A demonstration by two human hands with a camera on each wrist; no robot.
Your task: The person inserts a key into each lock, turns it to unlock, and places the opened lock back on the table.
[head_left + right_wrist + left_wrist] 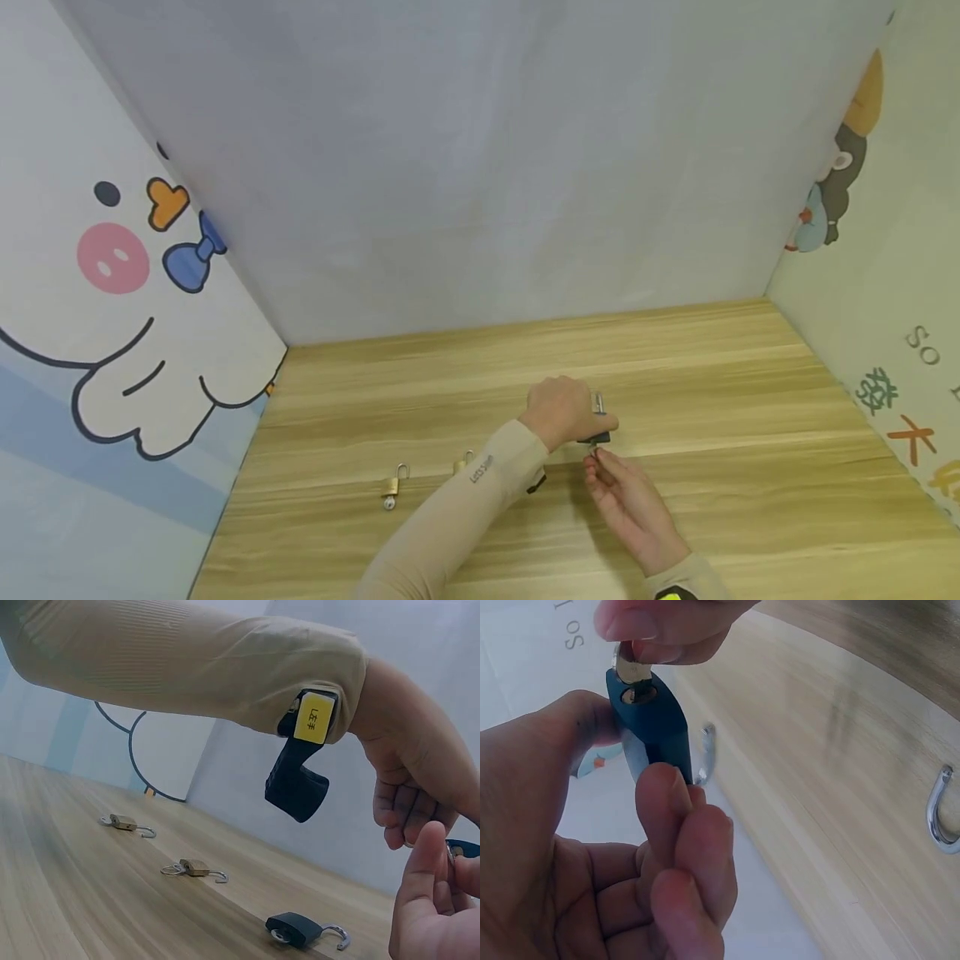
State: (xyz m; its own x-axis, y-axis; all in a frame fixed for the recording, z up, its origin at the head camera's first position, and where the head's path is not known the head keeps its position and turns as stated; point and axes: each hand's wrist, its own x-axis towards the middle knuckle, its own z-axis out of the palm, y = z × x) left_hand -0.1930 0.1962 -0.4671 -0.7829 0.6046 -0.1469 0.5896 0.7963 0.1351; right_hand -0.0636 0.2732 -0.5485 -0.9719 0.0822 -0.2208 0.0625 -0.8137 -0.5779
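Note:
A dark blue padlock [656, 724] is held up between the thumb and fingers of my left hand [558, 412]. Its silver shackle [707, 754] stands open on the far side of the body. My right hand [630, 508] pinches a key [634, 671] that sits at the keyhole in the padlock's end. In the right wrist view the fingers hide most of the held padlock. Under my left forearm on the table lies a dark padlock [296, 930] with an open shackle and a key ring.
Two small brass padlocks, one farther left [391, 486] and one partly behind the left sleeve [460, 467], lie on the wood-grain table [337, 400] with open shackles and keys. A grey back wall [480, 183] and printed side panels enclose the table.

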